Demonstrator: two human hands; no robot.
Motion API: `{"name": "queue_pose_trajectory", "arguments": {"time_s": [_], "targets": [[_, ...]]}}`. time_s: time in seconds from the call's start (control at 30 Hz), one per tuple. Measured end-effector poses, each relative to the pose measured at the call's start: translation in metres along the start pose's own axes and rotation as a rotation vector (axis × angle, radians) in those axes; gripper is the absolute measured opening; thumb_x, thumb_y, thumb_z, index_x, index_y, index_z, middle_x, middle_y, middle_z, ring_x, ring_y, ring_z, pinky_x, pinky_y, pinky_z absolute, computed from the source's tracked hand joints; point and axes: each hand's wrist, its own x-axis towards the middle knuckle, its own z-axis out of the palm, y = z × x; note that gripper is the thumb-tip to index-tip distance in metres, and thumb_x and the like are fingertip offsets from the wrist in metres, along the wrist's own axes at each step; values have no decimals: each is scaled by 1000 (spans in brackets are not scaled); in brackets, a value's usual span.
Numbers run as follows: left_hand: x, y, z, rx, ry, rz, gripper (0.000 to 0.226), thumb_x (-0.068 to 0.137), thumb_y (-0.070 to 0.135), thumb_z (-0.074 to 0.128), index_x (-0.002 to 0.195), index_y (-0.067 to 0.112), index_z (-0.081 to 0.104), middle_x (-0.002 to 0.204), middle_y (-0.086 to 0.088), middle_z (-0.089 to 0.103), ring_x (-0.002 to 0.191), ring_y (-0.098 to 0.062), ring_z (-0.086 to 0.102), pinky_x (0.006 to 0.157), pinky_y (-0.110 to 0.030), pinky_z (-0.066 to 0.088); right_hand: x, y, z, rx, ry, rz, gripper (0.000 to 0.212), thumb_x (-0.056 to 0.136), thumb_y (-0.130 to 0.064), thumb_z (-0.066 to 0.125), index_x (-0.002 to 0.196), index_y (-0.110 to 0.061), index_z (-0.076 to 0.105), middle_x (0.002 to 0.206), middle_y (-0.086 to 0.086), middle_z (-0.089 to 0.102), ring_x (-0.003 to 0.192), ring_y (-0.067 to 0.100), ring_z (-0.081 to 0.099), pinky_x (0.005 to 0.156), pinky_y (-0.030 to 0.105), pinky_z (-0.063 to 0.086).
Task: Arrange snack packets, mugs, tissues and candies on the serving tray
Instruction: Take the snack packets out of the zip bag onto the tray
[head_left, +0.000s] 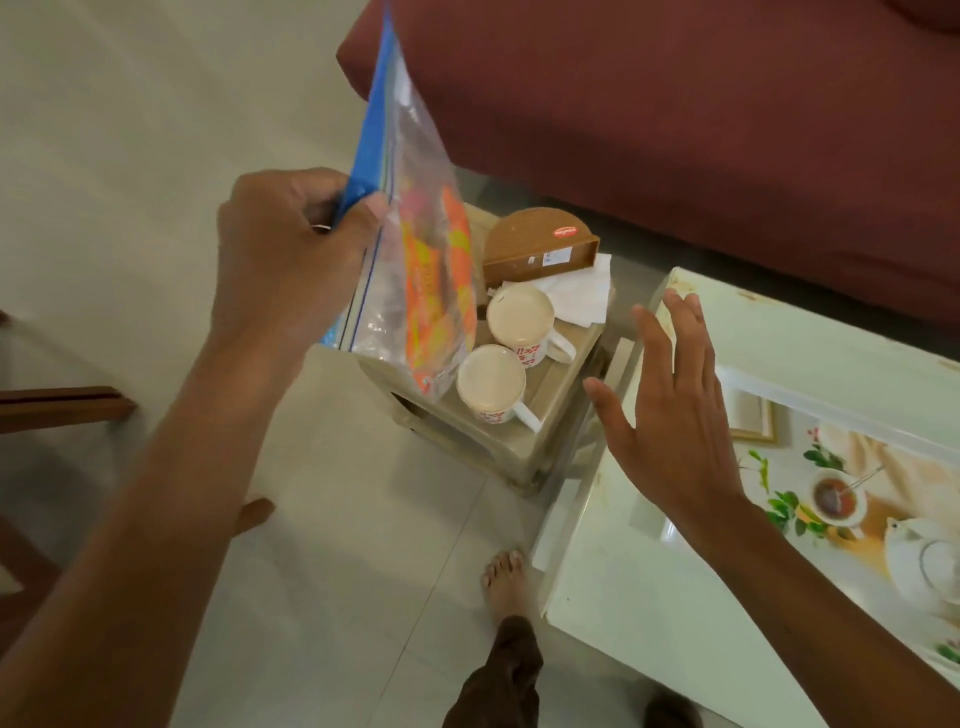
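The left hand (291, 260) pinches the blue zip edge of a clear bag (410, 171), which hangs tilted over a beige stool (519, 447) with orange and yellow packets (441, 291) inside. The right hand (670, 415) is spread flat and holds nothing, above the white tabletop (623, 597) edge. Two white mugs (491, 382) with a red pattern stand upside down on the stool, near the tissues (576, 291).

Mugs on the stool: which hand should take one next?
Probably right: the right hand is open, empty, near the mugs and tray; the left hand grips the zip bag of snacks.
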Motion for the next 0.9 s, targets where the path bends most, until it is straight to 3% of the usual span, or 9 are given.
{"name": "queue_pose_trajectory", "arguments": {"time_s": [0.07,0.13,0.27,0.33,0.4,0.5,0.6,0.73,0.9], "targets": [[-15,21,-6,-85,-96,38,16,93,29,63,81,27,74,54,23,64,50,5,56,52,-8,41,-2,0,-11,48,32,-4,67,95,-49,51,149,-15,30,162,11,16,151,28,11,111,54,36],[-34,43,-6,-134,-173,64,20,94,29,61,77,26,72,56,23,63,52,6,56,54,-9,42,-6,3,-25,93,66,-16,63,96,-45,53,148,-16,31,162,10,17,151,26,12,112,49,36],[-72,78,5,-311,-254,36,23,91,32,59,90,17,76,77,-4,76,72,-21,73,76,-39,60,-22,12,-61,299,138,51,52,96,-36,60,141,-15,42,156,9,30,145,19,27,113,13,22],[-93,93,21,-402,-310,-25,21,91,31,60,91,18,77,81,-9,77,80,-33,74,81,-54,61,-35,19,-81,420,202,111,41,97,-32,59,135,-17,51,147,3,42,136,13,39,108,16,35],[-113,103,43,-449,-379,-106,17,92,29,63,90,24,79,81,-2,80,80,-26,77,78,-48,62,-48,26,-100,541,227,183,32,97,-35,56,128,-23,56,136,-6,51,126,6,49,97,16,47],[-145,114,89,-492,-442,-244,16,94,22,67,87,28,81,80,8,80,76,-8,75,68,-21,55,-68,41,-125,684,209,325,25,97,-41,54,117,-28,62,119,-16,62,111,-3,58,81,5,47],[-178,126,134,-572,-511,-366,15,91,17,70,85,25,81,78,6,80,71,-7,75,60,-12,54,-87,60,-140,818,147,464,24,94,-42,55,111,-29,66,106,-19,68,98,-1,64,70,6,49],[-218,150,184,-586,-560,-453,25,87,13,75,74,33,81,76,4,81,68,-9,76,65,-22,61,-110,89,-157,925,96,607,19,93,-42,58,104,-33,70,101,-24,70,95,0,67,71,20,57],[-259,183,223,-472,-498,-374,15,82,26,79,77,40,81,78,10,81,73,-12,78,68,-28,63,-131,125,-176,981,87,701,20,83,-43,70,98,-30,74,93,-23,73,88,-6,67,64,2,46]]}}
